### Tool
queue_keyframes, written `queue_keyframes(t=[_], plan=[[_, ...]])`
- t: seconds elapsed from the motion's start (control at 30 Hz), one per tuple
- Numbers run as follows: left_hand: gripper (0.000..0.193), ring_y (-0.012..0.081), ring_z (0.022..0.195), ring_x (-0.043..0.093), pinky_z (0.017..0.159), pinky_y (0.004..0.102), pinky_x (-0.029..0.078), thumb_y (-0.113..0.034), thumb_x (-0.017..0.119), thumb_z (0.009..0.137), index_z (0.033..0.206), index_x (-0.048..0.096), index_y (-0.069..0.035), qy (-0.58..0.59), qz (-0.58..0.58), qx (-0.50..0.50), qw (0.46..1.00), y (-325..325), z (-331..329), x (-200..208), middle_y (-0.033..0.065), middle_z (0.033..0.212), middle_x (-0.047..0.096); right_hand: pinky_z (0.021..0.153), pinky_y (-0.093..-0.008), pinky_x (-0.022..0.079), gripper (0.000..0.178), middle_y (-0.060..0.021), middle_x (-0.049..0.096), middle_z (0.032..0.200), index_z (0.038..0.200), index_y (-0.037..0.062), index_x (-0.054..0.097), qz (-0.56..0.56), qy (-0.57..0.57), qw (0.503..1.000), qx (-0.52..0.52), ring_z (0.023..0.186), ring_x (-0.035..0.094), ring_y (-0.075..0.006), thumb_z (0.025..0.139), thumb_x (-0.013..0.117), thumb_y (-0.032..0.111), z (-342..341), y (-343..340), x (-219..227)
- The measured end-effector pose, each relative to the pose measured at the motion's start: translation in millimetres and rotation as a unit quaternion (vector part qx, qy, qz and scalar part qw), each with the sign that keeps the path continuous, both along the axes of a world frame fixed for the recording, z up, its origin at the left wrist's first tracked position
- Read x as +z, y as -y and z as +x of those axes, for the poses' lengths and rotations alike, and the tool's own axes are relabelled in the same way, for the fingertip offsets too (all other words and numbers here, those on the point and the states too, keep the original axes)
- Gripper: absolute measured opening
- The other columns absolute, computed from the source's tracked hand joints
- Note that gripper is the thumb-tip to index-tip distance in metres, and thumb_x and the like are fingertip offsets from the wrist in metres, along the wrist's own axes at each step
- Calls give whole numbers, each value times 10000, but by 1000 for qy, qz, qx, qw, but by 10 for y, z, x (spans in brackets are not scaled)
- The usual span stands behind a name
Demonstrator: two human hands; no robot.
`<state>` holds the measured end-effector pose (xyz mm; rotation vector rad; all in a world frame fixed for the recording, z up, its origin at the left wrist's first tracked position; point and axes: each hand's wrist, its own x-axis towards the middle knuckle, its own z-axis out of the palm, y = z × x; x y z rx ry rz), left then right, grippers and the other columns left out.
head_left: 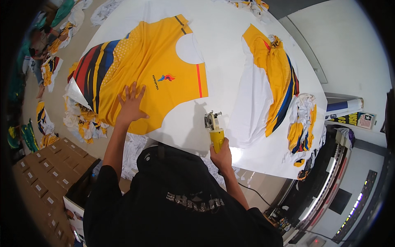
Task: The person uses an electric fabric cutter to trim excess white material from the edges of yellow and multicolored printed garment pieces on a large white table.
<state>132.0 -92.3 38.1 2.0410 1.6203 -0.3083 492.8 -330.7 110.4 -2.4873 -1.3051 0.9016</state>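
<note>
A yellow jersey panel [164,57] with a cut-out neckline and striped side lies spread on the white table [218,78]. My left hand [131,103] rests on it, fingers spread flat, near the armhole curve. In my right hand [222,155] is a yellow handheld rotary cloth cutter [217,136], gripped by its body. Its round metal head sits over bare white table, apart from the panel's edge. To the right lies a second, crumpled yellow piece [276,68] with blue and red stripes, beside white fabric [251,103].
Cut scraps [302,123] are heaped at the table's right edge. More scraps [84,123] hang at the left edge. Brown cartons [45,177] stand at the lower left. A power cord [255,190] runs below my right forearm. Another person [39,45] is at the far left.
</note>
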Motion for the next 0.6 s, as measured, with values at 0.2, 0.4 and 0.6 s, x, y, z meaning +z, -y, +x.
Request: queue_keyframes(t=[0.2,0.4,0.6], plan=[[1494,488,1625,-88,1136,878,83,-403,1003,502,1717,135,-355,32,19,2,999,29,-141,-175,87,1806,-34,819,-595,553,547,-355,655,1115,1287,-51,412,51,33,997,54,976,665,-560,966,687,296,150,-410,-195],[1517,473,1629,-87,1151,865,83,-383,1009,483,1717,127,-368,33,15,3,999,19,-180,-168,84,1806,-44,827,-599,554,559,-388,643,1139,1294,-70,409,36,31,997,65,989,670,-562,967,683,292,180,-860,-133],[1498,453,1637,-67,1175,839,55,-363,1007,468,1712,173,-366,50,9,16,999,29,-184,-143,69,1809,-18,848,-605,548,558,-390,638,1158,1288,-68,402,38,26,997,69,998,667,-563,974,677,301,169,-883,-154]])
